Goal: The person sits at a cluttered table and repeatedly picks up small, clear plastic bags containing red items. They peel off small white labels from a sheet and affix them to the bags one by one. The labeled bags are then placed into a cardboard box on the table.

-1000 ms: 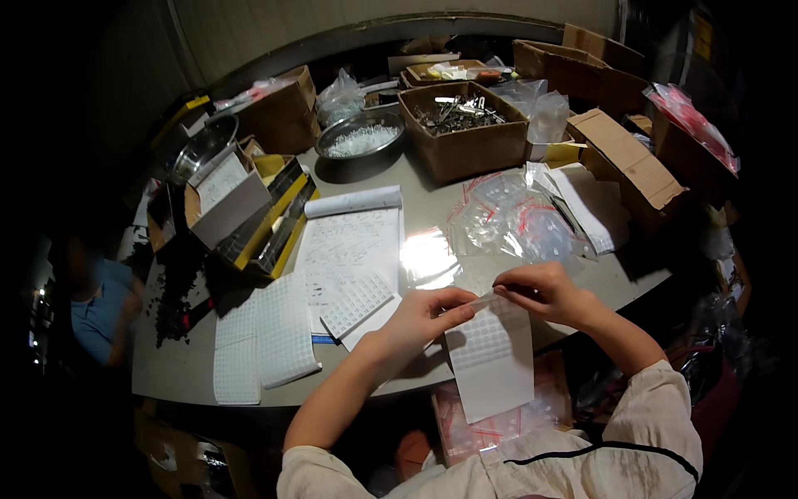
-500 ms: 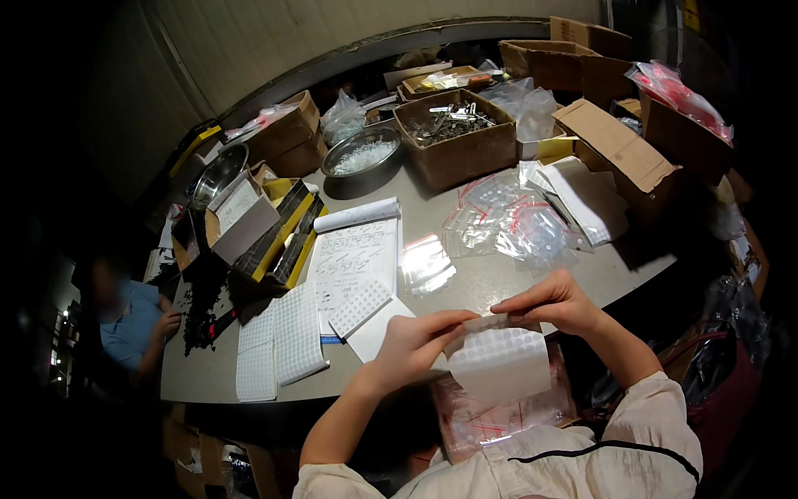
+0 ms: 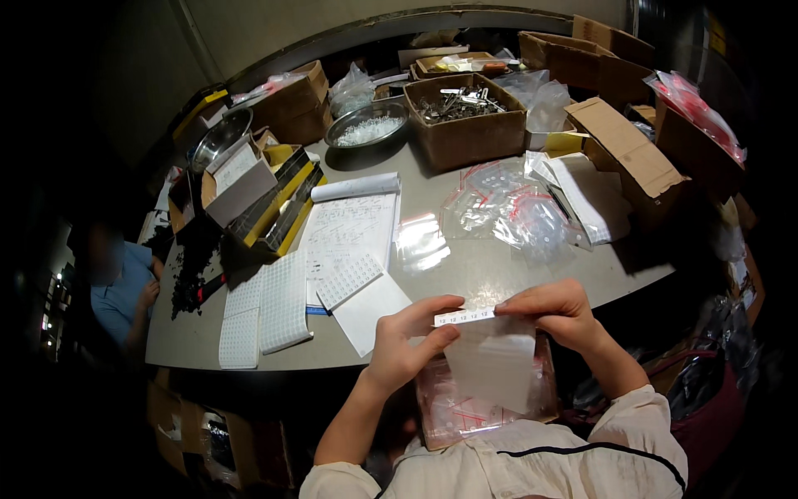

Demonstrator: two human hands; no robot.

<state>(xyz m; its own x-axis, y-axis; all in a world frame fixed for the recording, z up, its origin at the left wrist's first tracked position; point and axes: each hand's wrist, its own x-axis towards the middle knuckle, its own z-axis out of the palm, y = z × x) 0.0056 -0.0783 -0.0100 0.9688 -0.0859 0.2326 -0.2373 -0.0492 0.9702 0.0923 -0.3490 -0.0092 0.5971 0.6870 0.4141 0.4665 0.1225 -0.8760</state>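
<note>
A sheet of small round stickers (image 3: 489, 366) hangs in front of me, its pale back toward me. Along its top edge a narrow folded-over strip shows one row of printed stickers. My right hand (image 3: 572, 314) pinches the top right corner between thumb and fingers. At the left end of the strip is my left hand (image 3: 403, 341), index finger above and thumb below, closed around the edge. Beneath the sheet, at my lap, sits a box of clear plastic bags with red lines (image 3: 465, 412). Clear zip bags (image 3: 507, 216) lie spread on the table beyond my hands.
Left on the table are more sticker sheets (image 3: 283, 303), an open notebook (image 3: 353, 229) and black-and-yellow boxes (image 3: 283, 208). Behind stand a metal bowl of clear pieces (image 3: 366, 131) and a carton of metal parts (image 3: 465, 137). A person in blue (image 3: 125, 283) sits at far left.
The sheet's top edge has tipped over, so a row of printed stickers now faces up and the sheet's plain back shows. My left fingers have parted more around its edge. The view has shifted slightly.
</note>
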